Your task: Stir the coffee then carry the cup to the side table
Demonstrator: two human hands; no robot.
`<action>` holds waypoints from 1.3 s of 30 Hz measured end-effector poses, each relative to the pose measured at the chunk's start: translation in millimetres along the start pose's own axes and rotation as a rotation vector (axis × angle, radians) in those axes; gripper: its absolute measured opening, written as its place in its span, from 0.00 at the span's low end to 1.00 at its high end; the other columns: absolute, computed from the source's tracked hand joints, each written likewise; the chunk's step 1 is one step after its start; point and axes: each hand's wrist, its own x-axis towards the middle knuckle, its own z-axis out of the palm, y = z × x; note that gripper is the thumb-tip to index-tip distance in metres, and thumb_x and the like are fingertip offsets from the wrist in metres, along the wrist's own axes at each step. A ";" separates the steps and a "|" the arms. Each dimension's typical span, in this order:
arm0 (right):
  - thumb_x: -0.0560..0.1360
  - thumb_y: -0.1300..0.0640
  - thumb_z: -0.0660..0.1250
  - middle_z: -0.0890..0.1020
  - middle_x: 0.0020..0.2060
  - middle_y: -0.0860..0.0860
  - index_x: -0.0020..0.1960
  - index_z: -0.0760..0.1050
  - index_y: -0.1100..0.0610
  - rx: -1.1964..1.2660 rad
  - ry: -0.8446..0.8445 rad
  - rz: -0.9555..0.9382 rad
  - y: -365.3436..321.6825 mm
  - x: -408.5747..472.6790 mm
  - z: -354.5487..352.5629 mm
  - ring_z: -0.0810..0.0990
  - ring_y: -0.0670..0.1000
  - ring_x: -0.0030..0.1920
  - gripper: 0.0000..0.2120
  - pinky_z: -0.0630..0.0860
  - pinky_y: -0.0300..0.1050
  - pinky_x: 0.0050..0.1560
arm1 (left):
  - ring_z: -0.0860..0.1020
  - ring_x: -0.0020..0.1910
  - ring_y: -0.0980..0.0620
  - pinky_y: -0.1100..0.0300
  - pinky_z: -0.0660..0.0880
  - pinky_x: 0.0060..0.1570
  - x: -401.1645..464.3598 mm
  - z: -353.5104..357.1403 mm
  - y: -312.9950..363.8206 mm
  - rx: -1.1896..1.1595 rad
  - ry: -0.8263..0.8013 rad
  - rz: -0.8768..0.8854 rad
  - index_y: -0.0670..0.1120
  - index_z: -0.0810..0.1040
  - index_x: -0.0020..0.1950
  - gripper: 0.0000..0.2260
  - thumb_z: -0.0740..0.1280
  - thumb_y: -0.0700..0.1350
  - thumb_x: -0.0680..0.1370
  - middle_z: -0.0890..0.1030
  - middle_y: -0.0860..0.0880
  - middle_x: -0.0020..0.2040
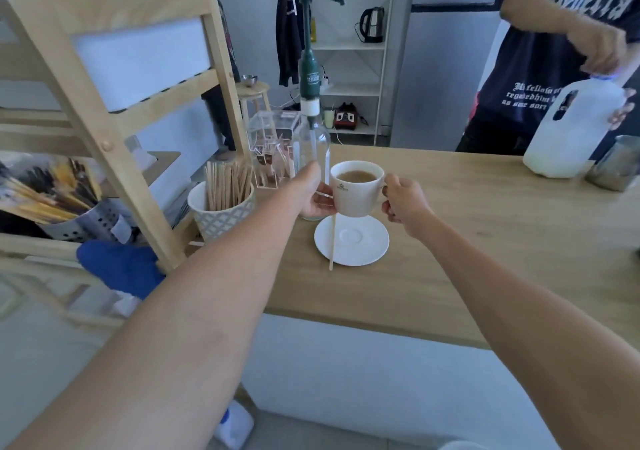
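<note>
A white cup (356, 193) of milky coffee hangs just above its white saucer (363, 245) on the wooden counter. My right hand (403, 204) pinches the cup's handle. My left hand (313, 190) supports the cup's left side. A thin wooden stir stick (333, 242) lies across the saucer's left rim, its lower end on the counter.
A glass pump bottle (311, 131) stands right behind my left hand. A patterned pot of stir sticks (221, 214) and a clear sachet box (272, 148) sit left. A wooden rack (104, 103) rises at left. Another person holds a milk jug (571, 131) beside a metal pitcher (616, 165).
</note>
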 end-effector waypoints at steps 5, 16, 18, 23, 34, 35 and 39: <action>0.76 0.54 0.53 0.69 0.27 0.52 0.33 0.66 0.55 -0.011 -0.009 0.028 32.3 1.8 6.2 0.69 0.48 0.25 0.14 0.65 0.39 0.27 | 0.79 0.45 0.43 0.54 0.76 0.37 18.8 0.4 -24.8 0.048 0.039 -0.023 0.35 0.75 0.61 0.26 0.48 0.53 0.80 0.79 0.37 0.53; 0.76 0.55 0.54 0.70 0.25 0.53 0.32 0.68 0.55 0.012 -0.003 0.059 78.5 10.5 18.4 0.69 0.43 0.18 0.15 0.64 0.32 0.18 | 0.78 0.41 0.45 0.53 0.75 0.34 48.8 8.1 -53.0 0.050 0.079 -0.042 0.41 0.74 0.59 0.30 0.42 0.61 0.81 0.79 0.40 0.44; 0.76 0.54 0.54 0.71 0.25 0.53 0.32 0.68 0.55 0.001 -0.002 0.061 81.4 12.4 19.0 0.70 0.45 0.20 0.15 0.64 0.32 0.19 | 0.78 0.42 0.45 0.54 0.75 0.35 53.9 8.5 -54.5 0.070 0.083 -0.037 0.39 0.74 0.62 0.33 0.42 0.63 0.80 0.79 0.40 0.46; 0.77 0.54 0.53 0.70 0.25 0.53 0.33 0.68 0.55 0.025 -0.016 0.067 86.1 14.1 19.8 0.69 0.43 0.18 0.15 0.64 0.32 0.19 | 0.78 0.44 0.46 0.54 0.75 0.38 62.0 9.0 -53.5 0.134 0.082 -0.019 0.37 0.74 0.64 0.37 0.41 0.64 0.80 0.80 0.39 0.47; 0.79 0.42 0.47 0.77 0.32 0.55 0.46 0.70 0.55 -0.062 0.030 0.064 78.2 -0.4 20.2 0.73 0.50 0.26 0.20 0.68 0.41 0.26 | 0.77 0.46 0.46 0.52 0.78 0.43 56.5 7.3 -51.0 0.193 0.081 0.009 0.40 0.69 0.70 0.36 0.40 0.65 0.79 0.78 0.40 0.52; 0.79 0.40 0.46 0.77 0.35 0.56 0.50 0.69 0.55 -0.100 0.069 0.065 77.9 -2.8 20.8 0.75 0.51 0.29 0.21 0.68 0.43 0.28 | 0.77 0.48 0.46 0.52 0.78 0.49 56.0 6.2 -51.9 0.220 0.097 0.036 0.41 0.68 0.72 0.36 0.40 0.65 0.79 0.77 0.41 0.53; 0.80 0.47 0.50 0.78 0.40 0.61 0.53 0.64 0.58 -0.385 0.320 -0.091 75.9 -18.7 21.8 0.77 0.64 0.41 0.14 0.66 0.49 0.38 | 0.68 0.70 0.41 0.47 0.66 0.70 49.1 -7.8 -60.1 0.497 0.211 0.173 0.43 0.61 0.77 0.34 0.39 0.63 0.80 0.67 0.39 0.74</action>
